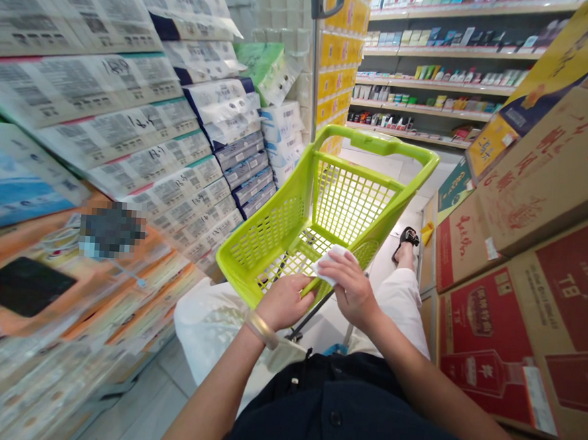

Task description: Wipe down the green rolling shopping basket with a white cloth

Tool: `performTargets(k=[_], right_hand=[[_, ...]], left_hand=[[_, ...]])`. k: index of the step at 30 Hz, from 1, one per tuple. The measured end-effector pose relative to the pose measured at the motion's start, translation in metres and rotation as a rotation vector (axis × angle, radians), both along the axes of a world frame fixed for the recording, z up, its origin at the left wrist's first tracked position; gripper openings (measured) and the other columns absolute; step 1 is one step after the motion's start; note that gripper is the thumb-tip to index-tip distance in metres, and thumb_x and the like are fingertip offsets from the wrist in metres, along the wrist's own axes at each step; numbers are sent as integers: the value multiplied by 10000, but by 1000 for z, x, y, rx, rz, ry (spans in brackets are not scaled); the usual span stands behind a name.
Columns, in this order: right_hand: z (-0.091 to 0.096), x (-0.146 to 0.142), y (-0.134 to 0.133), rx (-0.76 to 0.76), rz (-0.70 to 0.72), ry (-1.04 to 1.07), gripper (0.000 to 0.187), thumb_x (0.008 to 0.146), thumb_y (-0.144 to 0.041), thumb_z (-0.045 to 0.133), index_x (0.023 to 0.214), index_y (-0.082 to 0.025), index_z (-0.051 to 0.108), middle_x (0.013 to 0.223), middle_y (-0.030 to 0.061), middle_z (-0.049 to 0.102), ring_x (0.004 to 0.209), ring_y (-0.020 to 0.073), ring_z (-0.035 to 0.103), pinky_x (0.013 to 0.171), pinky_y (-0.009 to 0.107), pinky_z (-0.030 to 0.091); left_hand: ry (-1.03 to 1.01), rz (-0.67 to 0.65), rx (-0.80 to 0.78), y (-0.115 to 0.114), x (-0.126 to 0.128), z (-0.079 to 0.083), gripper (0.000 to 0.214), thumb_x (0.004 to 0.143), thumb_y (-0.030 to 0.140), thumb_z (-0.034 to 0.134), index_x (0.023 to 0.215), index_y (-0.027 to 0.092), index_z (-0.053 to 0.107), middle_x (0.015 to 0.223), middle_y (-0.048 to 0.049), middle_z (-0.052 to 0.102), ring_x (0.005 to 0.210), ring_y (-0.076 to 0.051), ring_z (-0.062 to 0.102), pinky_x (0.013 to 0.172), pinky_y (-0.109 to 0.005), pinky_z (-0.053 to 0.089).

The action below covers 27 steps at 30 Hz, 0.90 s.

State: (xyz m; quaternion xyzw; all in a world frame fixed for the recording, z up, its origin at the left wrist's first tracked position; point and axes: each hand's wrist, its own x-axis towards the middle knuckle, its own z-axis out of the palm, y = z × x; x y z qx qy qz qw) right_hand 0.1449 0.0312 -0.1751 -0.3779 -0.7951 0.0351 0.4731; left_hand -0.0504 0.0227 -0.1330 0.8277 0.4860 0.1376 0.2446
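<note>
I have a white tissue (332, 263) under my right hand (350, 291), its fingers together and pressing down on it above the near side of a lime-green shopping basket (373, 142). My left hand (285, 303) curls its fingers around the basket's near rim, apparently to steady it. Red-printed cartons (516, 340) and wrapped paper packs (130, 130) flank the narrow aisle
</note>
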Motion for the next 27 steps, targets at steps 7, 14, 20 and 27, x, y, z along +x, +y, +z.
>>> performTargets(k=[7,14,20,27], right_hand=[[4,18,15,-8,-102,67,306,955,-136,445,1064,-257,704,1118,46,760,1241,207,625,1167,472,390],[-2,0,-2,23,45,-7,312,954,-114,433,1089,-247,680,1149,38,752,1274,188,600,1162,449,391],[1,15,11,15,-128,85,308,968,-126,426,1044,-256,695,1120,41,759,1266,203,608,1160,472,398],[-3,-3,-6,-21,83,-5,312,966,-149,437,1114,-264,686,1158,43,750,1281,184,595,1172,447,385]], left_hand=[[-25,-27,-9,-2,0,4,220,901,284,489,891,213,697,896,-35,734,867,-189,654,792,-282,455],[25,10,5,-1,0,1,214,890,289,506,808,186,676,857,-57,720,855,-203,652,794,-299,457],[-21,-24,-12,-2,-1,4,216,896,282,499,932,219,702,935,-38,741,896,-192,656,814,-290,461],[6,19,12,-1,-1,1,206,883,290,517,867,193,699,904,-66,736,869,-205,658,810,-299,475]])
